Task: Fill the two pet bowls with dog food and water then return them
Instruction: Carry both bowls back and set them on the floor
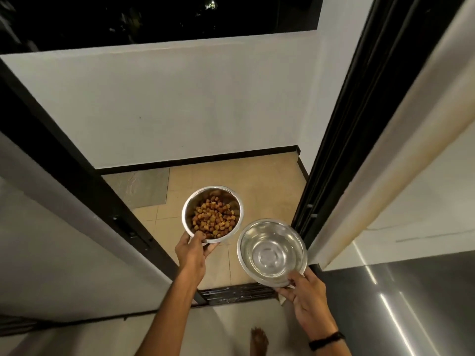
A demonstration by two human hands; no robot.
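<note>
My left hand (191,253) grips the near rim of a steel bowl (189,201) that holds brown dog food kibble (214,218). My right hand (307,299) holds the near rim of a second steel bowl (272,250), which looks shiny inside with clear water. Both bowls are carried in the air, side by side, above a doorway threshold. The kibble bowl is farther forward and to the left of the water bowl.
A black sliding door frame (64,160) stands on the left and another (339,124) on the right. Beyond lies a beige tiled balcony floor (267,181) with a grey mat (146,187) and a white wall (180,104). The door track (236,292) and my bare foot (259,340) are below.
</note>
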